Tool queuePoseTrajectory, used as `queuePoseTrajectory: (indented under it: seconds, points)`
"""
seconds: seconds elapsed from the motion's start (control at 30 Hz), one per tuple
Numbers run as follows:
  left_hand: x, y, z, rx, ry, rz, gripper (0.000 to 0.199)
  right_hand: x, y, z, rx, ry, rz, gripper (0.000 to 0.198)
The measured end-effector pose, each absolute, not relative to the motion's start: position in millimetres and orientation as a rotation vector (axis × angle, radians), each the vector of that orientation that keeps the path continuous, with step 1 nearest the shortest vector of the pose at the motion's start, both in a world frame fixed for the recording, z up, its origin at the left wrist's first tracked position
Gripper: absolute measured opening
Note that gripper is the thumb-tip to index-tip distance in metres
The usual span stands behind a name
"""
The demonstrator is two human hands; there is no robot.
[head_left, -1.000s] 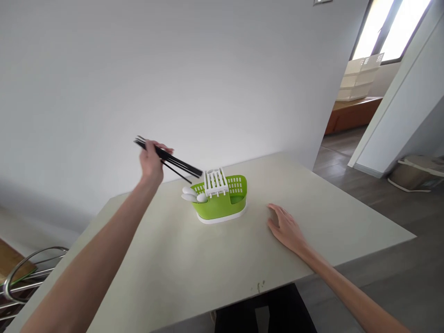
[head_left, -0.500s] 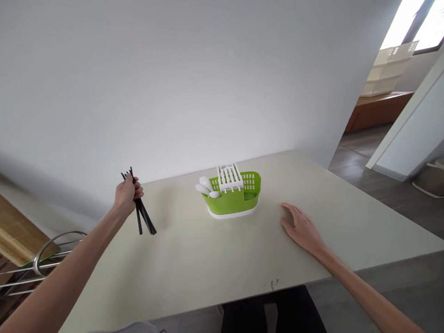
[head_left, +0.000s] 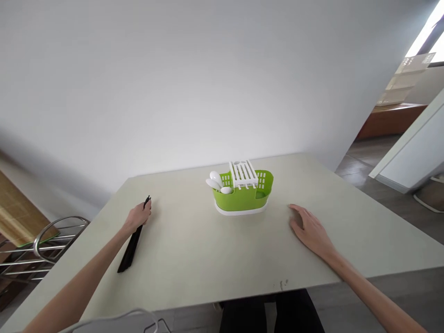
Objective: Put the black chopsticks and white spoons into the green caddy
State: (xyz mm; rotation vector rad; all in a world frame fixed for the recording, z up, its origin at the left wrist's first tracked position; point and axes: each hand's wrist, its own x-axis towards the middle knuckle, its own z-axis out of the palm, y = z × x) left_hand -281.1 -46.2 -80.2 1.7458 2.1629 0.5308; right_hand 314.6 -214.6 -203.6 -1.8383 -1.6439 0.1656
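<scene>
My left hand (head_left: 138, 216) is closed round a bundle of black chopsticks (head_left: 129, 252) low over the left side of the pale table (head_left: 194, 263); whether they touch the surface I cannot tell. The thicker ends point toward me and the tips stick out past my fingers. Resting on the table at the right, my right hand (head_left: 310, 231) has its fingers apart and holds nothing. Between the hands stands a green utensil basket (head_left: 239, 201) on a white base. Several white spoons (head_left: 217, 180) lean in its left compartment, and a white slotted rack (head_left: 243, 173) sits over its middle.
A bare wall (head_left: 222, 83) rises behind the table. Left of the table are a metal wire rack (head_left: 45, 247) and a wooden board (head_left: 24, 212). A cable (head_left: 138, 312) hangs by the near edge. A doorway opens at the right.
My left hand has come down toward the table with the chopsticks, which now slant toward me, lower-left, instead of hanging lower-right. The view has shifted slightly; my right hand stays on the table.
</scene>
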Motion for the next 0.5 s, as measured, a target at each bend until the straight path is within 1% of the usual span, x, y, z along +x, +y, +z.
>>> queuePoseTrajectory:
  seconds: [0.13,0.33,0.43,0.5]
  points:
    - [-285,-47,-87,1.865,2.288,0.41,0.038,314,-214,-204,-1.841,-1.652,0.137,0.044]
    - [-286,-54,-105,2.072,2.33,0.346,0.049,313,-214,-206,-1.83,-1.654,0.095,0.043]
    - [-288,-55,-115,2.188,2.303,0.361,0.053,314,-215,-206,-1.831,-1.664,0.096,0.043]
    - [-288,-55,-120,2.194,2.294,0.435,0.051,315,-215,-206,-1.835,-1.665,0.091,0.043]
